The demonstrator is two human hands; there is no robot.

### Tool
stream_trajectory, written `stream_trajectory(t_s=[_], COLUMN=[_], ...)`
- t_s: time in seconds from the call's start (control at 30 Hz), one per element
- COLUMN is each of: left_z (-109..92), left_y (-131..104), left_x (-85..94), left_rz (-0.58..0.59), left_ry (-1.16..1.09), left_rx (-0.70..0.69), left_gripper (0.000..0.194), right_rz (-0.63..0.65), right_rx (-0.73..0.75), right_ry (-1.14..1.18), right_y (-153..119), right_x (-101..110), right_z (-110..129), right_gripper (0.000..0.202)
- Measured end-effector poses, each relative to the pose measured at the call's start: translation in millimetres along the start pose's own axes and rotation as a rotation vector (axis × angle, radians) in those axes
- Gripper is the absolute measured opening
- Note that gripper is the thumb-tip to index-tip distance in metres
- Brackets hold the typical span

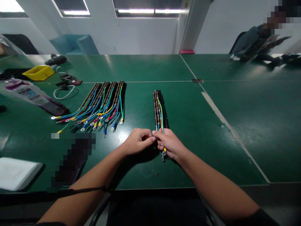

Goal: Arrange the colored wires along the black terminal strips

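Note:
My right hand (171,142) is closed around a bundle of blue and yellow-green wires (162,117) at the near end of a long black terminal strip (156,103). Ring terminals (164,154) stick out below its fingers, one with a yellow sleeve. My left hand (139,142) is pinched shut, fingertips touching or very near the right thumb; what lies between them is too small to make out. To the left, several similar strips (118,89) lie side by side, their blue, green, red and yellow wires fanned toward me and ending in ring lugs.
A pixelated dark flat object (72,160) and a white block (18,173) lie at the near left. Farther back are a plastic bottle-like pack (35,95), a yellow tray (39,72) and a white cable (63,95). Another person (255,40) sits at the far right.

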State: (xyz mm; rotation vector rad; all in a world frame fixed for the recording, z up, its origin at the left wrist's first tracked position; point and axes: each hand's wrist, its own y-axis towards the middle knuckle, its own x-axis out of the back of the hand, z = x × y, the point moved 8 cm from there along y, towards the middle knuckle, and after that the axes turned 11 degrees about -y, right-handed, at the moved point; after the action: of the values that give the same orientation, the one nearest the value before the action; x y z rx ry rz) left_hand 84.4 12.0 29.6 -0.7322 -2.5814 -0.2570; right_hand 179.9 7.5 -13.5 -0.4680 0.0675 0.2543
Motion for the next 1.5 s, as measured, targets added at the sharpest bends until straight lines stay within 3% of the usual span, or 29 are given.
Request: stream_trajectory(t_s=[1.5], left_z=[2.8], left_y=[-0.5], left_x=[-0.2], left_rz=[-0.003], left_ry=[-0.005], left_rx=[0.017], left_gripper=[0.029], right_rz=[0.015], right_rx=[0.032], right_ry=[-0.024], right_y=[0.4], right_x=[-0.4], right_z=[0.5], right_gripper=[0.024])
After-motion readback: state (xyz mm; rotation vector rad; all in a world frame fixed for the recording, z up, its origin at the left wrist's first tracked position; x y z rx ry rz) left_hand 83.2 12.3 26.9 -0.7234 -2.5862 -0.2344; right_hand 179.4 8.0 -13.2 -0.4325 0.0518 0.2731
